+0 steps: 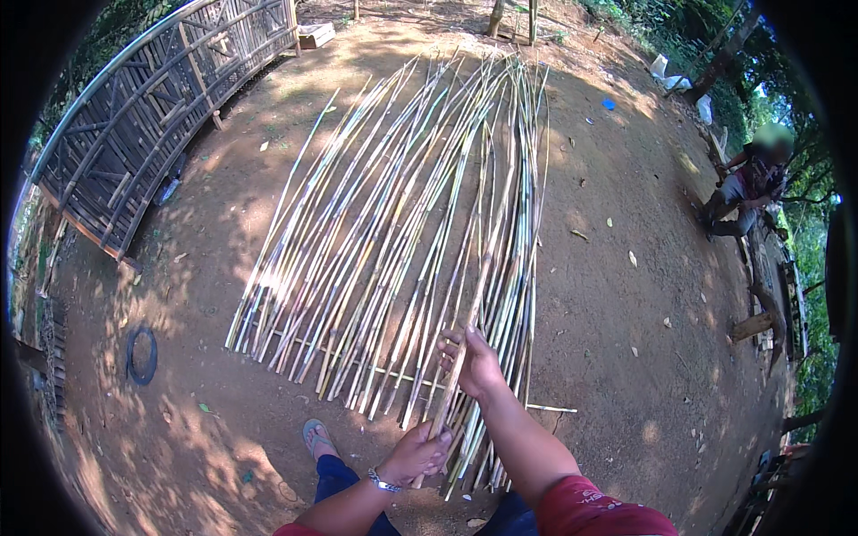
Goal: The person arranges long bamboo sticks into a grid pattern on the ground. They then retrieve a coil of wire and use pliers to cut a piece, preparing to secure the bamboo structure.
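My left hand (416,456), with a bracelet at the wrist, is closed around the near end of a long tan bamboo pole (450,393). Farther up the same pole, my right hand (478,364) grips it with the thumb along its side. Beneath and beyond my hands, many thin bamboo poles (357,259) lie side by side on the ground, pointing away from me. They are spread out on the left and bunched more tightly on the right. Under their near ends runs a crosswise pole (552,409), its tip sticking out at the right.
A slatted bamboo fence panel (152,107) stands at the far left. A black tyre (141,355) lies on the dirt nearer me. On the right a person (751,183) sits at the yard's edge, near a wood block (752,326). A blue scrap (609,104) lies farther back.
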### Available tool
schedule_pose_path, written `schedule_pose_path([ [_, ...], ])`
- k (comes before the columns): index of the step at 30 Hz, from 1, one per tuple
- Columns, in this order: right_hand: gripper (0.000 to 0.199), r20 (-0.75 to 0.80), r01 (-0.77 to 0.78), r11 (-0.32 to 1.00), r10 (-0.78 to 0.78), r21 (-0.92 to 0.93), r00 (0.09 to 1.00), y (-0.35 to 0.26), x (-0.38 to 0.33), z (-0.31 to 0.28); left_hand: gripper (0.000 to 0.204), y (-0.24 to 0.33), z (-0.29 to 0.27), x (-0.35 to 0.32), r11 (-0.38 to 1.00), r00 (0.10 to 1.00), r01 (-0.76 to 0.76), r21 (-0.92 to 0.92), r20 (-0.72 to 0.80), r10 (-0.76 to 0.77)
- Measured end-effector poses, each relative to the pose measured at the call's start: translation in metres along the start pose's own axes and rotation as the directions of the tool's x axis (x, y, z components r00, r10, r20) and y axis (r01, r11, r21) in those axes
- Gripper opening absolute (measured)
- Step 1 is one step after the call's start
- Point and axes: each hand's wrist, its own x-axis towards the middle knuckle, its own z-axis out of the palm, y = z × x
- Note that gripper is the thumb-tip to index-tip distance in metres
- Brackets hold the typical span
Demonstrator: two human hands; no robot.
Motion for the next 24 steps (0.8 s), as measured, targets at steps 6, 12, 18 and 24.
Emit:
schedule_pose_path([
  [6, 0.016, -0.080, 0.114, 0.990, -0.121, -0.087, 0.989, -0.044, 0.018, 0.114, 0.024, 0.009, 0.005, -0.133, 0.983, 0.997, 0.035, -0.180, 0.078, -0.021],
  [12, 0.005, -0.172, 0.117, 0.972, -0.153, -0.203, 0.973, 0.045, -0.037, 0.128, 0.033, -0.034, 0.000, -0.235, 0.640, 0.842, 0.114, 0.760, -0.416, 0.343],
  [18, 0.012, 0.104, -0.395, 0.899, 0.418, -0.186, 0.902, 0.124, -0.130, 0.129, 0.036, -0.137, -0.023, -0.369, 0.574, 0.709, 0.273, 0.772, -0.565, 0.423],
  [24, 0.015, 0.138, -0.500, 0.702, 0.639, -0.507, 0.757, 0.141, -0.190, 0.128, 0.038, -0.207, -0.038, -0.418, 0.492, 0.629, 0.536, 0.686, -0.713, 0.310],
])
